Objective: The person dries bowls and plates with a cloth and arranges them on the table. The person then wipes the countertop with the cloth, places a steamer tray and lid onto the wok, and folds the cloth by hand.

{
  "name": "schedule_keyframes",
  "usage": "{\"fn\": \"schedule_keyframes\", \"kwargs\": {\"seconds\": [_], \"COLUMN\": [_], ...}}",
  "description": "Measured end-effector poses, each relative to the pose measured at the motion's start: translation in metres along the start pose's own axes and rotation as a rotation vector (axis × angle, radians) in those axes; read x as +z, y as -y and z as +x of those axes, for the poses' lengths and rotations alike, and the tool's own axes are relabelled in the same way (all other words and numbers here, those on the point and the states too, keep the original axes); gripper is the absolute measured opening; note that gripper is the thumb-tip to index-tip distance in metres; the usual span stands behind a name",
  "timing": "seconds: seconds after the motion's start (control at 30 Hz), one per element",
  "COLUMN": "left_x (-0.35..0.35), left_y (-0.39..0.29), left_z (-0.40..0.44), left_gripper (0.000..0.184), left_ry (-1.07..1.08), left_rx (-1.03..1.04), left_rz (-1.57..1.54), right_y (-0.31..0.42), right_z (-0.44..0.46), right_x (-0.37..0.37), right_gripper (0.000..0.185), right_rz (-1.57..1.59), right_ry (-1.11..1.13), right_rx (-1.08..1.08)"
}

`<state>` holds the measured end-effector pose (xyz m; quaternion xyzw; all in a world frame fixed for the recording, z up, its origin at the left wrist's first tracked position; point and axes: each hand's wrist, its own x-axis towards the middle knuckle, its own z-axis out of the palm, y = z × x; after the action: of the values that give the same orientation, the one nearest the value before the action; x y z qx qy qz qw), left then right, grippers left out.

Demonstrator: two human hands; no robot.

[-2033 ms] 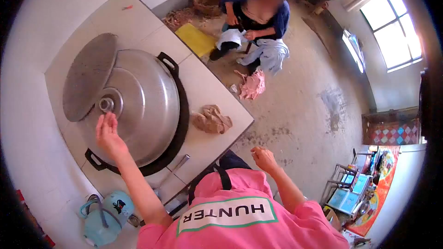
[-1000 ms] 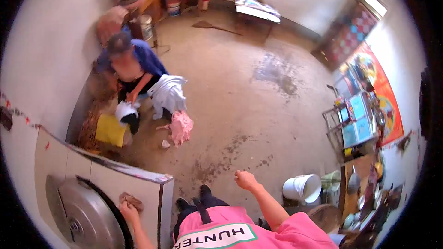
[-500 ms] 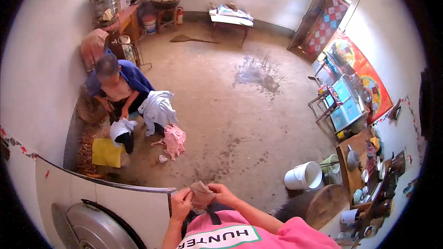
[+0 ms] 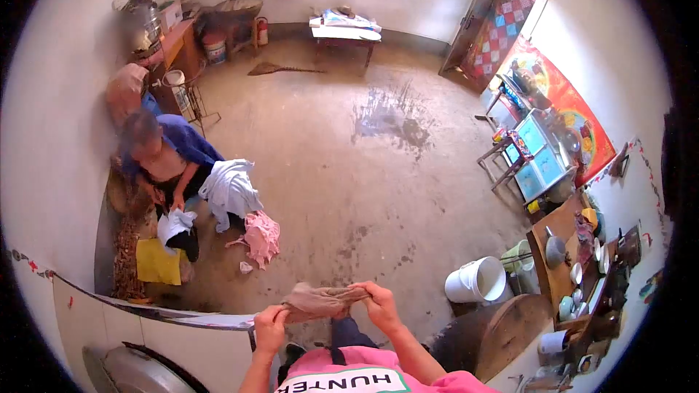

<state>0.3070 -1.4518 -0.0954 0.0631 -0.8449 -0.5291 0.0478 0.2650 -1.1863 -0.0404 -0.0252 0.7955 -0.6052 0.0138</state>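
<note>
A greyish-brown cloth (image 4: 317, 301) is stretched sideways in front of my body. Its left end is gripped by my left hand (image 4: 270, 327), with the fingers closed around the fabric. My right hand (image 4: 379, 306) pinches the right end, a little higher. Between the two hands the cloth sags in folds, and its underside is hidden. Close to my left hand is the edge of the tiled counter (image 4: 196, 342), which carries a large metal pot lid (image 4: 142, 372).
A seated person (image 4: 171, 149) at the left handles a white cloth (image 4: 175, 227). Pink clothing (image 4: 262, 236) lies on the floor near them. A white bucket (image 4: 475, 280) and a round wooden lid (image 4: 515, 331) are on my right, beside a shelf (image 4: 557, 269) of dishes.
My hands have moved apart, pulling the bunched cloth out into a wide strip. My right hand has gone up and to the right, my left hand slightly left and down. The view has shifted slightly.
</note>
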Motion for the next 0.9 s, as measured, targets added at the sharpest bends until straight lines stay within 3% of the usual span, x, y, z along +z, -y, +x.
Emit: {"fn": "schedule_keyframes", "kwargs": {"seconds": [0.1, 0.2, 0.3, 0.4, 0.43, 0.53, 0.7, 0.77, 0.8, 0.9], "left_x": [0.023, 0.051, 0.089, 0.127, 0.144, 0.188, 0.259, 0.273, 0.283, 0.306], "left_y": [-0.017, -0.03, -0.051, -0.083, -0.081, -0.126, -0.097, -0.088, -0.09, -0.1], "left_z": [0.039, 0.078, 0.12, 0.151, 0.16, 0.181, 0.233, 0.274, 0.296, 0.372], "left_gripper": [0.014, 0.017, 0.017, 0.017, 0.019, 0.016, 0.013, 0.015, 0.015, 0.016], "left_ry": [-0.046, -0.051, -0.014, 0.2, 0.331, 0.602, 0.587, 0.625, 0.619, 0.591], "left_rx": [-0.155, -0.236, -0.276, -0.191, -0.084, -0.026, -0.172, 0.08, 0.108, 0.014], "left_rz": [-0.086, -0.103, -0.154, -0.26, -0.275, -0.295, -0.564, 0.08, 0.119, -0.289], "right_y": [0.002, 0.013, 0.013, -0.003, 0.0, -0.009, -0.022, -0.016, -0.014, -0.017], "right_z": [0.046, 0.083, 0.123, 0.156, 0.164, 0.196, 0.255, 0.283, 0.301, 0.357], "right_x": [-0.025, -0.064, -0.105, -0.128, -0.131, -0.135, -0.133, -0.127, -0.124, -0.117], "right_gripper": [0.015, 0.018, 0.023, 0.024, 0.026, 0.026, 0.025, 0.026, 0.026, 0.024], "right_rz": [0.136, 0.192, 0.01, -0.547, -0.637, -0.664, -0.559, -0.453, -0.403, -0.292], "right_ry": [0.007, 0.079, 0.205, 0.262, 0.272, 0.302, 0.328, 0.383, 0.407, 0.538], "right_rx": [0.035, 0.234, 0.541, 0.173, 0.144, 0.158, 0.129, 0.135, 0.134, 0.005]}}
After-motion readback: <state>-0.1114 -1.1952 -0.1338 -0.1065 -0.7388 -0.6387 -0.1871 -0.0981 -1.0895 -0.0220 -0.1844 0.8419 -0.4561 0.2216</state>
